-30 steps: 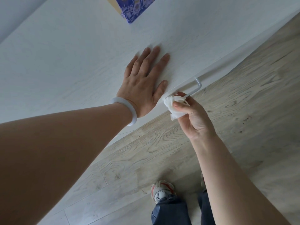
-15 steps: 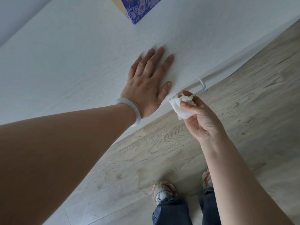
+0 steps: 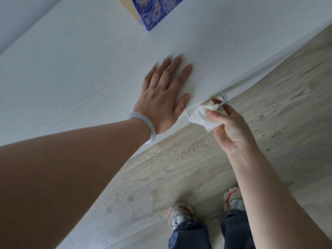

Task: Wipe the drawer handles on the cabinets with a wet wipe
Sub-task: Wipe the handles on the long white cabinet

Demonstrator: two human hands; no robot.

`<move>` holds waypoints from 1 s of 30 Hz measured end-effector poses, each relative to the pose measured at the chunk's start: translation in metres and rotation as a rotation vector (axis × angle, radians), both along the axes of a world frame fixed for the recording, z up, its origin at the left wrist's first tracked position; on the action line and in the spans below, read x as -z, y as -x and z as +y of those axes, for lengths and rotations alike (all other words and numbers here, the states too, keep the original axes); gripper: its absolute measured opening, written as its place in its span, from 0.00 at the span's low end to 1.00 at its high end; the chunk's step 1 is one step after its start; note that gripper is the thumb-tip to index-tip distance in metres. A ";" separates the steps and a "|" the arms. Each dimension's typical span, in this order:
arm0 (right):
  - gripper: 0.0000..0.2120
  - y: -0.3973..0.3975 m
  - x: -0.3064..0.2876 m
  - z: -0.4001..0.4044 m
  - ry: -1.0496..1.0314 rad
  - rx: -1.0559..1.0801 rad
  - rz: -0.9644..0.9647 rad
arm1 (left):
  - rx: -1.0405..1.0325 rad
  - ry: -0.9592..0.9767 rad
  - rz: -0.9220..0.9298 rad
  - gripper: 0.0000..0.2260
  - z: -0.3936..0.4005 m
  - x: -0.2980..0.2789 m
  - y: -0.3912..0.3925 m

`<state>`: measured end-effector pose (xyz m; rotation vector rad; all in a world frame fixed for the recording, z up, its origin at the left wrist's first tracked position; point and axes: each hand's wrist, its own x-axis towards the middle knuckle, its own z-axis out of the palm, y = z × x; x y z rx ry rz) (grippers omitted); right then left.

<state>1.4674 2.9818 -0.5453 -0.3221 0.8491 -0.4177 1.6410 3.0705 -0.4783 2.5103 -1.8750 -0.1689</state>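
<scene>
We saw one wet wipe (image 3: pixel 203 117), white and bunched, wrapped over the bar of a single drawer handle (image 3: pixel 223 97). That handle was a thin white metal loop standing out from the front edge of the white cabinet (image 3: pixel 89 72), and only its two bent ends showed, one on each side of the wipe. The right hand (image 3: pixel 231 130) held the wipe against the handle, pinching it between the thumb on the near side and a fingertip showing red behind the cloth; we could not tell how the other fingers of that hand lay, since the wipe and palm hid them.

The left hand (image 3: pixel 161 99) lay flat on the cabinet's top just beside the handle, palm down, its four fingers straight and slightly fanned and the thumb out to the side toward the edge. It held nothing. One pale bangle (image 3: pixel 143 126) circled that wrist.

Farther back on the cabinet top we counted one box (image 3: pixel 154 11) with a blue floral side, partly cut off by the frame. Below the edge ran a light wood-grain floor (image 3: pixel 206 168), and on it stood two sneakers (image 3: pixel 180 215), white with red marks, under two dark denim trouser legs (image 3: pixel 190 236).
</scene>
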 end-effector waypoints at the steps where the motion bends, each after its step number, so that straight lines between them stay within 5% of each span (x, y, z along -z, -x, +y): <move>1: 0.26 0.002 -0.001 -0.008 0.004 0.040 0.032 | 0.002 0.005 0.003 0.26 0.000 0.000 0.000; 9: 0.05 -0.008 -0.025 0.005 0.225 0.179 0.604 | 0.001 0.015 0.008 0.26 0.001 0.000 0.000; 12: 0.07 0.000 -0.026 0.022 0.293 0.057 0.612 | 0.000 0.010 0.008 0.26 0.000 0.000 0.000; 16: 0.07 0.014 -0.026 0.001 0.333 0.300 0.729 | -0.001 0.010 0.008 0.26 0.000 -0.001 0.000; 21: 0.05 -0.027 -0.021 0.016 0.375 0.294 0.586 | -0.001 0.006 0.001 0.26 0.001 0.000 -0.001; 27: 0.11 -0.018 -0.022 0.058 0.410 0.016 0.659 | 0.001 0.010 0.005 0.26 0.001 0.000 0.000; 30: 0.08 -0.010 -0.024 0.023 0.418 0.202 0.721 | 0.004 0.009 0.012 0.26 0.000 -0.002 0.001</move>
